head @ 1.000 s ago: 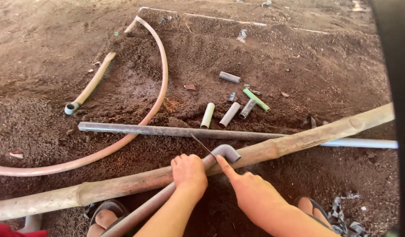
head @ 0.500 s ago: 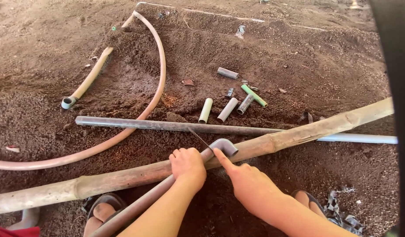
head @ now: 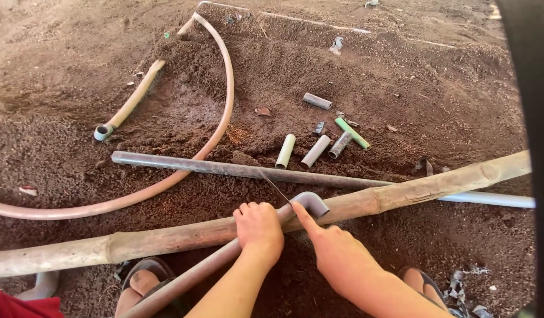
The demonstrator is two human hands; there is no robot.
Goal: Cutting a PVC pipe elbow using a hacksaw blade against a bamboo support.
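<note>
My left hand (head: 259, 227) is closed around a grey pipe (head: 195, 275) just below its elbow fitting (head: 312, 203), pressing it onto a long bamboo pole (head: 449, 179) that lies across the soil. My right hand (head: 337, 253) holds a thin saw blade (head: 274, 188), index finger stretched along it toward the elbow. The blade lies across the pipe between my left hand and the elbow, its tip pointing up and to the left.
A long dark pipe (head: 225, 169) lies behind the pole, and a curved hose (head: 222, 112) crosses it. Several short pipe offcuts (head: 316, 151) and a tan pipe with an end fitting (head: 130, 105) rest on loose soil. Sandalled feet (head: 141, 284) are below; a dark post (head: 531, 118) stands at right.
The view has shifted slightly. Both hands stay on the pipe and blade, with almost no movement of the blade against the pipe.
</note>
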